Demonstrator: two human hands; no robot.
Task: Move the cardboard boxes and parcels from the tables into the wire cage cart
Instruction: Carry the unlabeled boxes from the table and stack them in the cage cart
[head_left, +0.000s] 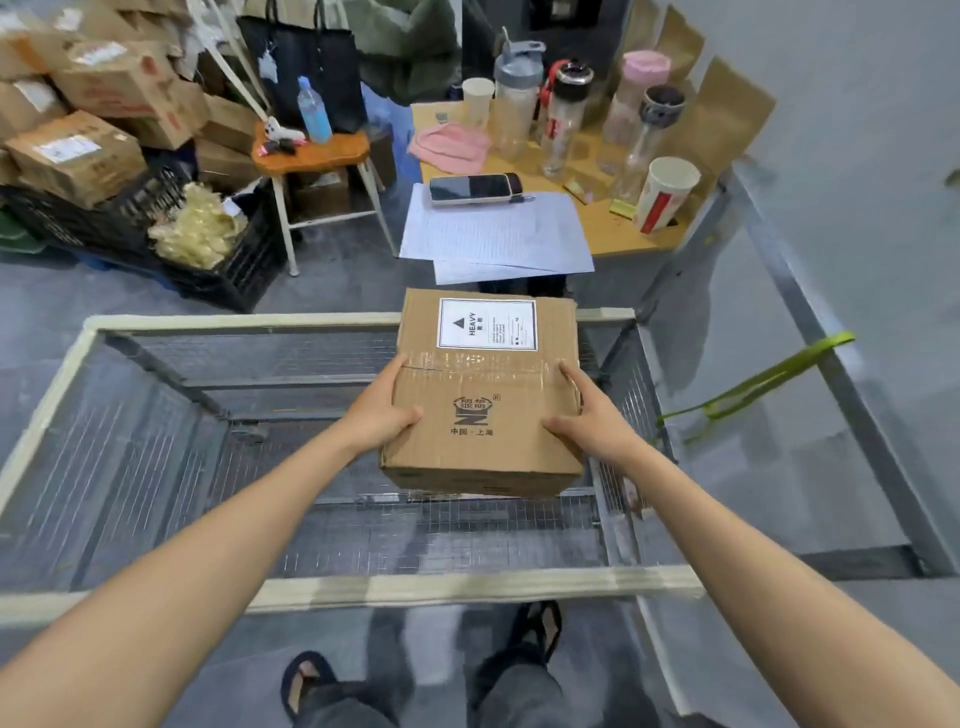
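A taped cardboard box with a white HEAVY label hangs above the right part of the wire cage cart. My left hand grips its left side, thumb on top. My right hand grips its right side the same way. The cart's mesh floor below the box shows no parcels. Both forearms reach out over the cart's near rail.
Beyond the cart stands a table with bottles, cups, papers and a phone. A wooden stool holds a bottle. Stacked cardboard boxes and a black crate fill the left. A green strap hangs at the right.
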